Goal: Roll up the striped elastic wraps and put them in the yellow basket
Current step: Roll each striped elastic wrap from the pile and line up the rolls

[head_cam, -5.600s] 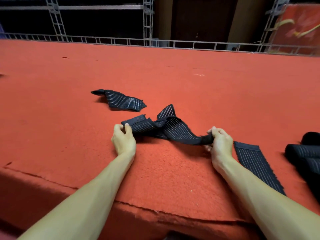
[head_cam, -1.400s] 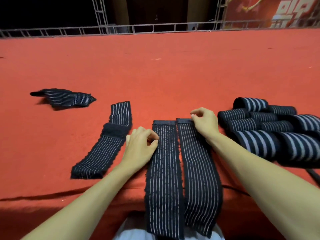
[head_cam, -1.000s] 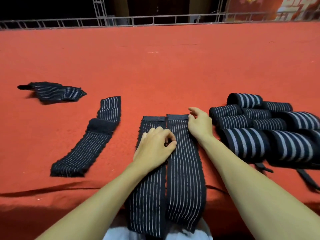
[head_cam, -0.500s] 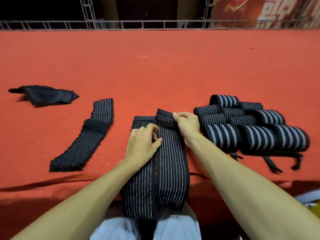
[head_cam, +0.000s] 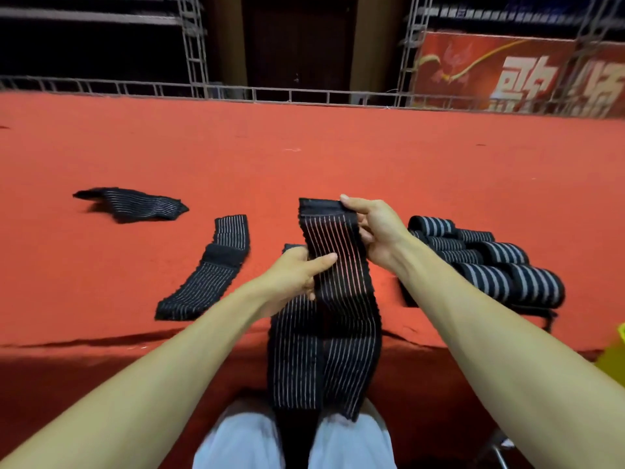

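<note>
Both hands grasp one striped wrap [head_cam: 338,265] (raised off the red felt table [head_cam: 338,157]): right hand [head_cam: 378,231] pinching its top, left hand [head_cam: 297,275] gripping its edge.

Left grip [head_cam: 297,273], right grip [head_cam: 376,228], both curled

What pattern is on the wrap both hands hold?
Wrap: black, thin pale lengthwise stripes; head view.

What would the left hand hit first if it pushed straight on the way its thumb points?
The lifted wrap it grips: the left hand points rightward across it. Beyond that, probably the right hand, though depth is unclear.
</note>
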`<state>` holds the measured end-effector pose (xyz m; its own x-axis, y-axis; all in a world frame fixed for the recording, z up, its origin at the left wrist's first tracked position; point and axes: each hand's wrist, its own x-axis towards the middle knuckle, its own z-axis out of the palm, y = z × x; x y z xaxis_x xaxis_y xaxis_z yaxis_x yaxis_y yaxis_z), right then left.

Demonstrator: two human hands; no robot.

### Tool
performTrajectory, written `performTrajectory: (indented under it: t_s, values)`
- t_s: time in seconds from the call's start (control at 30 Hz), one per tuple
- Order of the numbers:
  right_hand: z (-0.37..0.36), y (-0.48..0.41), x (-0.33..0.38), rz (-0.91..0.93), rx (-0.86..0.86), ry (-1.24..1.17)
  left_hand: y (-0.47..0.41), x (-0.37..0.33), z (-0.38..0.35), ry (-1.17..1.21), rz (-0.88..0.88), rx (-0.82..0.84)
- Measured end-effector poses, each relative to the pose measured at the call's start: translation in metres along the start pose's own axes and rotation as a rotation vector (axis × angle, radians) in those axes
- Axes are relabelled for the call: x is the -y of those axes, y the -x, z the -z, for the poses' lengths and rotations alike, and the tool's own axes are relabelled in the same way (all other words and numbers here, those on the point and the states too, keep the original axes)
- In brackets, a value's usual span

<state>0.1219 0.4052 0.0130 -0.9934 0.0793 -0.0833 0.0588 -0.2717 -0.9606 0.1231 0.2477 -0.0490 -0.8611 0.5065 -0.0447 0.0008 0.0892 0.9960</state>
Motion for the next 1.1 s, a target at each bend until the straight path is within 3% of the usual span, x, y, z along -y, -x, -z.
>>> performTrajectory:
  t_s: [0.13, 0.23, 0.33, 0.47, 0.6, 0.7, 1.0, 1.1]
  values:
    - [-0.016, -0.013, -0.006, 0.001, 0.004, -0.062, 0.022, -0.015, 0.018, 0.241, 0.003, 0.003]
    - [-0.015, -0.026, -0.015, 0.098, -0.011, 0.116, 0.029, -0.016, 0.03, 0.288, 0.018, 0.016]
    - [-0.005, -0.035, -0.029, 0.167, -0.027, 0.389, 0.022, -0.006, 0.037, 0.151, 0.047, -0.023]
    - [0.007, -0.042, -0.045, 0.128, 0.013, 0.422, 0.008, 0.013, 0.036, 0.041, 0.073, -0.04]
    - [0.014, -0.052, -0.062, 0.038, 0.088, 0.457, -0.017, 0.029, 0.045, -0.028, -0.028, -0.351]
    - [0.018, -0.065, -0.071, 0.041, 0.11, 0.496, -0.041, 0.036, 0.061, -0.108, -0.072, -0.43]
    - [0.019, -0.131, -0.1, 0.22, -0.155, 0.813, -0.106, 0.056, 0.087, -0.547, -0.055, -0.5]
    - [0.02, -0.145, -0.113, 0.305, -0.149, 0.895, -0.117, 0.069, 0.087, -0.649, -0.085, -0.546]
